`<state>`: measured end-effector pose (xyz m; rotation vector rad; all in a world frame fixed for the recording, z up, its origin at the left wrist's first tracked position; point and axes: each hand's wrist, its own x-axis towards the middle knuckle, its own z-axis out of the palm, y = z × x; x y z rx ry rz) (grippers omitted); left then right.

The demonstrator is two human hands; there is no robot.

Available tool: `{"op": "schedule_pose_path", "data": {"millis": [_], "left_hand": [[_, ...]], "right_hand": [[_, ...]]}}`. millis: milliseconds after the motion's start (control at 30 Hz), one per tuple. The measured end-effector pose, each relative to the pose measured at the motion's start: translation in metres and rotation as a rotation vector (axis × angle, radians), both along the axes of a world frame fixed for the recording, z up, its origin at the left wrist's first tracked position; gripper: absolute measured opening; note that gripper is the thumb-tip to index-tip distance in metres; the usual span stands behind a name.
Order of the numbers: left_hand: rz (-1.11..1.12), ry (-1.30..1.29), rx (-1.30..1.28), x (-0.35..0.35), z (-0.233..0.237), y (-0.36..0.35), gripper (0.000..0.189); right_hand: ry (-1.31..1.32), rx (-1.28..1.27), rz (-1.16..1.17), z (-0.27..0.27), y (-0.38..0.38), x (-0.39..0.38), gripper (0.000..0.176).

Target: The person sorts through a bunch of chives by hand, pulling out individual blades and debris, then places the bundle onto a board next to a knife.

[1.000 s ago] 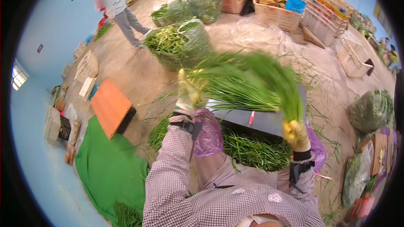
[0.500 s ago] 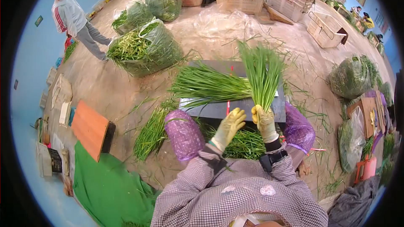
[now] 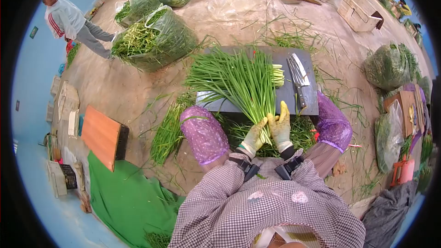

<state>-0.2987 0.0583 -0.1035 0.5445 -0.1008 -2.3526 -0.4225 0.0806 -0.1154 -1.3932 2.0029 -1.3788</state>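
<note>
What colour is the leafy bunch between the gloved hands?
The bunch is green, with paler stem ends, best in the head view.

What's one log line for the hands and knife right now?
left hand: at stem ends of green bunch | right hand: at same stem ends | knife: lying on dark board
</note>
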Motion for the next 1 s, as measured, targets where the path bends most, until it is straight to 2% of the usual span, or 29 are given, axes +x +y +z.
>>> {"op": "schedule_pose_path", "data": {"millis": [33, 100, 133, 167, 267, 367, 400, 533, 633, 700, 767, 833, 933, 967, 1000], "left_hand": [[-0.007, -0.005, -0.022, 0.002, -0.009, -0.001, 0.028], [-0.013, -0.016, -0.064, 0.008, -0.034, 0.0, 0.028], [-0.004, -0.068, -0.035, 0.007, -0.028, 0.001, 0.027], [-0.004, -0.084, -0.046, 0.008, -0.033, 0.001, 0.027], [0.004, -0.152, -0.064, 0.006, -0.05, 0.0, 0.023], [0.05, -0.218, -0.087, 0.002, -0.058, 0.001, 0.019], [0.075, -0.272, -0.075, -0.001, -0.056, 0.001, 0.017], [-0.066, -0.314, -0.131, 0.005, -0.065, 0.002, 0.021], [-0.089, -0.315, -0.196, 0.01, -0.045, 0.0, 0.025], [-0.049, -0.283, -0.181, 0.01, -0.034, 0.002, 0.027], [-0.051, -0.256, -0.159, 0.012, -0.029, 0.001, 0.028], [-0.041, -0.226, -0.132, 0.011, -0.032, 0.002, 0.03], [-0.015, -0.182, -0.133, 0.013, -0.035, 0.001, 0.035], [-0.009, -0.216, -0.106, 0.012, -0.037, 0.002, 0.037], [-0.013, -0.185, -0.129, 0.011, -0.045, 0.001, 0.035]], "right_hand": [[0.083, -0.112, -0.021, 0.003, -0.004, -0.005, 0.07], [-0.132, -0.137, 0.015, 0.062, -0.011, -0.003, 0.064], [0.17, -0.204, 0.044, 0.068, -0.02, -0.01, 0.054], [0.266, -0.24, 0.099, 0.08, -0.032, -0.01, 0.04], [0.464, -0.091, 0.325, 0.083, -0.06, -0.002, 0.02], [0.694, 0.243, 0.38, 0.078, -0.078, 0.014, 0.022], [0.769, 0.258, 0.359, 0.068, -0.084, 0.017, 0.026], [0.64, 0.292, 0.384, 0.036, -0.112, 0.012, 0.025], [0.189, 0.066, 0.235, 0.028, -0.136, -0.015, 0.02], [-0.118, -0.224, 0.223, 0.05, -0.146, -0.043, 0.017], [-0.343, -0.189, 0.136, 0.097, -0.128, -0.065, 0.017], [-0.422, -0.22, 0.212, 0.099, -0.108, -0.093, 0.02], [0.377, 0.518, 0.327, 0.037, -0.077, -0.149, 0.058], [0.363, 0.673, 0.341, 0.055, -0.055, -0.133, 0.074], [0.384, 0.813, 0.345, 0.071, -0.043, -0.11, 0.076]]}}
